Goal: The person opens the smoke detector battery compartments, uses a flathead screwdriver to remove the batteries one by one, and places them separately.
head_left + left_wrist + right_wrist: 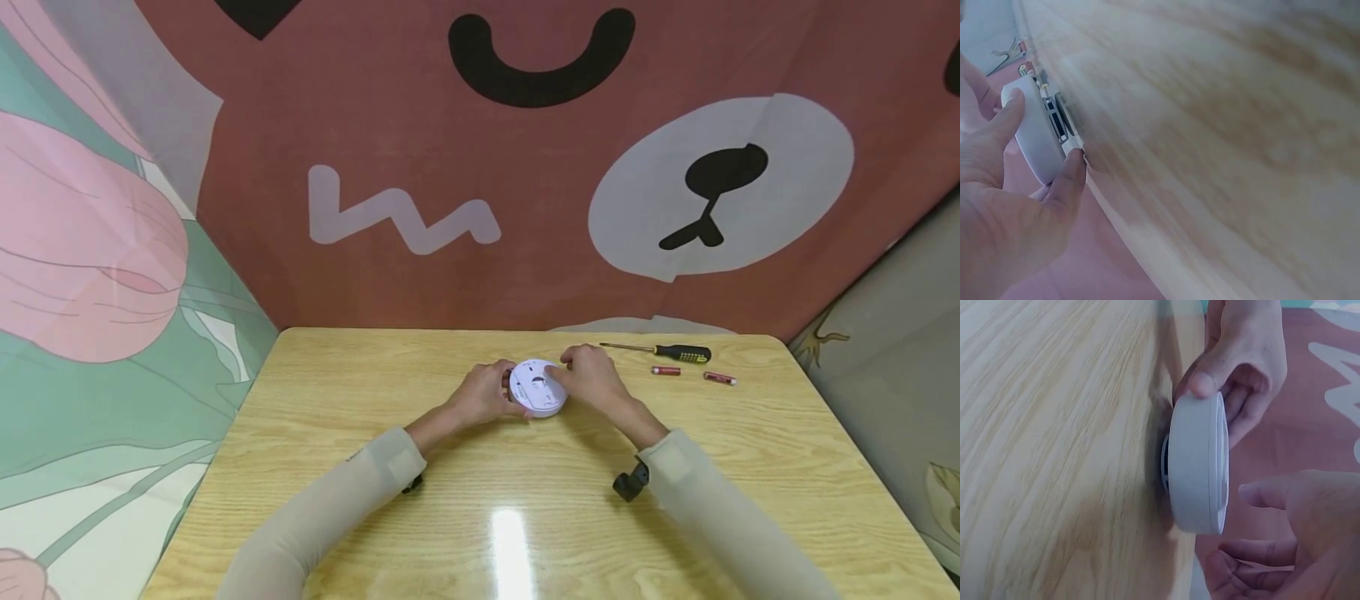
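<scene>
A round white smoke detector [537,401] is tilted just above the wooden table, its flat back with a small dark central hole turned up. My left hand [483,394] grips it by the rim from the left. In the left wrist view, the left thumb [1015,106] lies on the white casing and a fingertip reaches its vented underside. From the right, my right hand [597,379] hovers at the back face with loosely bent fingers. In the right wrist view, the right thumb [1260,492] points at the detector's back across a small gap.
Behind my right hand lies a screwdriver [682,353] with a black and yellow handle. Two red batteries, one nearer [666,371] and one farther right [720,378], lie on the table [360,375]. A printed cloth wall [420,292] rises behind the table's far edge.
</scene>
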Action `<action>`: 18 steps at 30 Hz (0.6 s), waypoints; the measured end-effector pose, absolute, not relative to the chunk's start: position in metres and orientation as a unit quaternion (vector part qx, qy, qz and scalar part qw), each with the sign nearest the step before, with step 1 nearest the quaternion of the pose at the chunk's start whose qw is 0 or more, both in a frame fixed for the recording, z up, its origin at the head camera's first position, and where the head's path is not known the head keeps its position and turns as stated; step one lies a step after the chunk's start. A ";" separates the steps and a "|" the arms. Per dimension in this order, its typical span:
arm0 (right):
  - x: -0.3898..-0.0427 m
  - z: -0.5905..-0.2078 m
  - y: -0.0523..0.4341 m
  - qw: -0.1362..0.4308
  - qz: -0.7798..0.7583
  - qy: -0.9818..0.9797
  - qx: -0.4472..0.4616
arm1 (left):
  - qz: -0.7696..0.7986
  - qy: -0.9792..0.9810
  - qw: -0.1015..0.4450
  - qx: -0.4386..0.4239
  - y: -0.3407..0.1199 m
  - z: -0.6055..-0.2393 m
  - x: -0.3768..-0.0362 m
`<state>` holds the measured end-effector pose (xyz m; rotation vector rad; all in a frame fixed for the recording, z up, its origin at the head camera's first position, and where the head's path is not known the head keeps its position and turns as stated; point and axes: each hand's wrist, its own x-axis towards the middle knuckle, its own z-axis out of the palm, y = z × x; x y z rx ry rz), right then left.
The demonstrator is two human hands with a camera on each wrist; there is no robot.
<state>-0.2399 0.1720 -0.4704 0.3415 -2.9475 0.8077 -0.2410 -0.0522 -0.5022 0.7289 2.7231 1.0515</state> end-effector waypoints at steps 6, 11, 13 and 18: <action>-0.241 -0.479 0.185 -0.023 0.291 -0.950 0.108 | 0.416 0.872 0.113 0.231 -0.055 -0.501 -0.242; -0.240 -0.482 0.190 -0.077 0.341 -0.931 0.104 | 0.476 0.849 0.136 0.183 -0.057 -0.501 -0.245; -0.239 -0.483 0.191 -0.093 0.360 -0.923 0.097 | 0.507 0.835 0.149 0.154 -0.057 -0.502 -0.246; -0.238 -0.488 0.194 -0.111 0.397 -0.908 0.080 | 0.599 0.772 0.199 0.081 -0.055 -0.503 -0.251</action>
